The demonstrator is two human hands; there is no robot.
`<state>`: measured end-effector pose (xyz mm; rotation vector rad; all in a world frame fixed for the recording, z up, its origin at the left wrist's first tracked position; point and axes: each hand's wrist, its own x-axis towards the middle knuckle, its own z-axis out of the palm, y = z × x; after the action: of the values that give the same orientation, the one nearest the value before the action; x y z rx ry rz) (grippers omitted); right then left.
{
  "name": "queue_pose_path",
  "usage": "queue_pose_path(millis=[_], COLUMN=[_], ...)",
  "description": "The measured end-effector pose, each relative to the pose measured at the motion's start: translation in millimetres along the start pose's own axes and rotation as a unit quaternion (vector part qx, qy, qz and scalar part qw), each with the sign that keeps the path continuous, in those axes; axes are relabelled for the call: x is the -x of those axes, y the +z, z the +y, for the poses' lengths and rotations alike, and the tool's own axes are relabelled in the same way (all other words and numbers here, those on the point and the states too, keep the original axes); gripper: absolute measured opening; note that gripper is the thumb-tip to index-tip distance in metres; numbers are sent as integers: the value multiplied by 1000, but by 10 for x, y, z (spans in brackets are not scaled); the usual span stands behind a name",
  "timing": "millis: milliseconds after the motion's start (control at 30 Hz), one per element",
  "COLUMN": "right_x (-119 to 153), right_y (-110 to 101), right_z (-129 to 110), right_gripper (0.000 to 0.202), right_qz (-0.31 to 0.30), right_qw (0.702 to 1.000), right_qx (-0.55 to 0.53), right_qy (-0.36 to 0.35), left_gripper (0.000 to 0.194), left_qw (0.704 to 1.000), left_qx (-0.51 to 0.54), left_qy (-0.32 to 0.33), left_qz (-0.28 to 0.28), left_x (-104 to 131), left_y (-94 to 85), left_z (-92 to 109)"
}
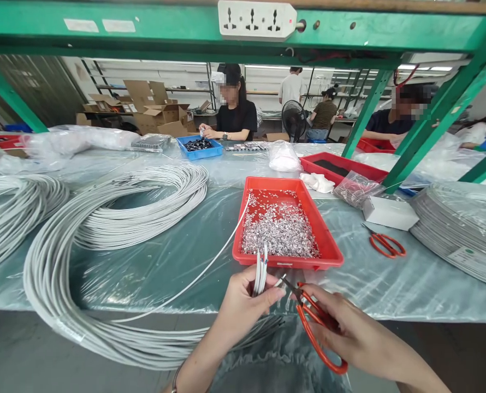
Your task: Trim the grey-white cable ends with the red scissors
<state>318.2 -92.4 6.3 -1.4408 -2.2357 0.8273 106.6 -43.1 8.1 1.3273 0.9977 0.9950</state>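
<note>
My left hand (249, 300) is closed around a few white cables (260, 273), whose ends stick up above the fingers. Between its thumb and forefinger a short cable end points to the right. My right hand (349, 325) grips orange-handled scissors (314, 330), with the blade tips right at that cable end. Just beyond both hands stands a red tray (331, 261) holding many small silvery pieces (282, 234). A big coil of white cable (48, 273) lies to the left and hangs over the table's front edge, partly behind my left forearm.
More cable coils lie at the far left (17, 218) and right (468, 229). A second pair of orange scissors (386, 244) rests near a white box (390, 213). Green frame posts (439, 123) rise on the right. Across the table a person (237, 109) works at a blue tray (200, 154).
</note>
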Motion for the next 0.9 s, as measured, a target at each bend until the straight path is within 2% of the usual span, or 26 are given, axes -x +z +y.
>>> queue_pose_path(millis=[100,167,233,300,433,500,567,667,767,833,900], right_x=[-14,-26,-33,-33,-29,-43,-81,-188,-336,-433,-508], right_y=[-37,-82,-137,-193,-277,-284,-253,-131,35,133,204], right_z=[-57,-109,-152,-178,-181,-168,-163,-197,-278,-328,-357], right_gripper=[46,41,36,30,22,20,20,23,25,28,35], right_qz=[8,4,-5,-26,-77,-79,-74,-44,6,27,25], right_qw=[1000,999,999,998,997,996,990,952,880,834,802], right_qx=[23,38,42,33,1,-35,-119,-303,-475,-551,-596], right_qy=[-7,-18,-31,-37,-28,-26,-21,-9,-10,-7,7], left_gripper=[25,21,22,27,36,36,34,35,38,38,35], left_qw=[999,998,999,996,962,957,960,972,978,980,983], left_qx=[-39,-43,-19,49,173,188,190,159,116,97,80], left_qy=[18,32,37,10,-53,-54,-47,-44,-27,-12,0], left_qz=[23,17,-13,-78,-205,-214,-200,-168,-170,-175,-168], left_x=[8,17,29,42,64,70,72,66,58,56,55], left_y=[-11,-38,-74,-109,-147,-146,-131,-90,-45,-27,-19], left_z=[-15,-19,-15,-5,31,60,91,102,62,34,20])
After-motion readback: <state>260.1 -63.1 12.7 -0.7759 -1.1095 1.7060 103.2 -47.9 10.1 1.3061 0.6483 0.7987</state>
